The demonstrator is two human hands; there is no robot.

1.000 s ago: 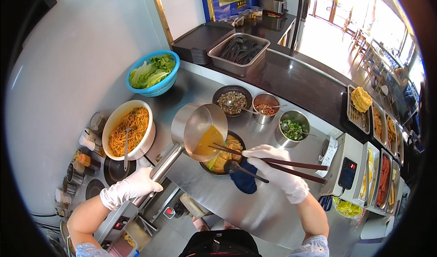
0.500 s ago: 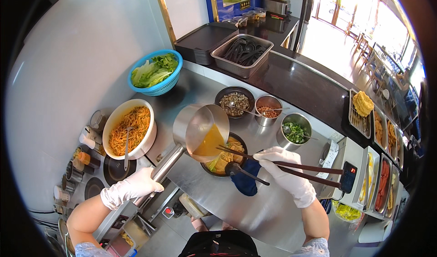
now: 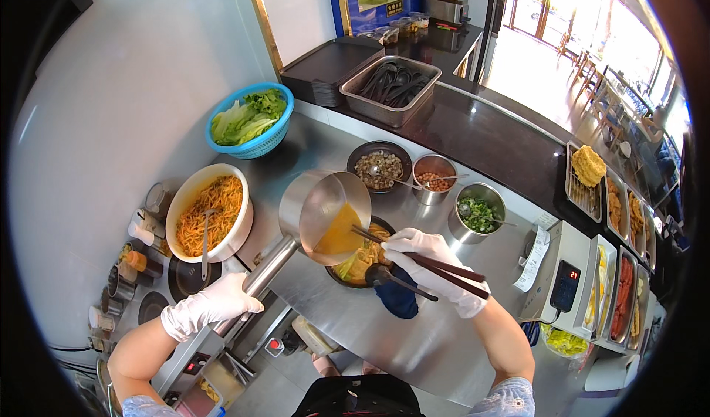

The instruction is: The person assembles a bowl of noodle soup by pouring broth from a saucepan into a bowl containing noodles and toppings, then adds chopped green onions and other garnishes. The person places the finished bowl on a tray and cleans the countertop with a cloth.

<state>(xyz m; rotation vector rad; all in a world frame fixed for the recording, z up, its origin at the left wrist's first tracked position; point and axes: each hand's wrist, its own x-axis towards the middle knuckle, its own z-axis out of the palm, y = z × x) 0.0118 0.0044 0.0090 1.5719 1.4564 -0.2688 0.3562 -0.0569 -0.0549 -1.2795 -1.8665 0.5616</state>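
Saucepan (image 3: 319,211): tilted over dark bowl (image 3: 362,258) mid-worktop, near front edge; left hand (image 3: 212,304) clamped on handle, right hand (image 3: 433,265) gripping chopsticks (image 3: 414,258) at the lip. Risk: steeper tilt could slop broth past bowl. Beyond: noodle bowl (image 3: 209,211), topping bowls (image 3: 433,184).

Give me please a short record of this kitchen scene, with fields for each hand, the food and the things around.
left hand: gloved left hand grips the long handle of a steel saucepan
saucepan: tilted, orange broth running toward a dark bowl
right hand: gloved right hand holds dark chopsticks, tips at the saucepan mouth
nearby left: white bowl of orange shredded food, blue basket of lettuce
nearby behind: three topping bowls, steel tray of dark spoons
surface: steel counter
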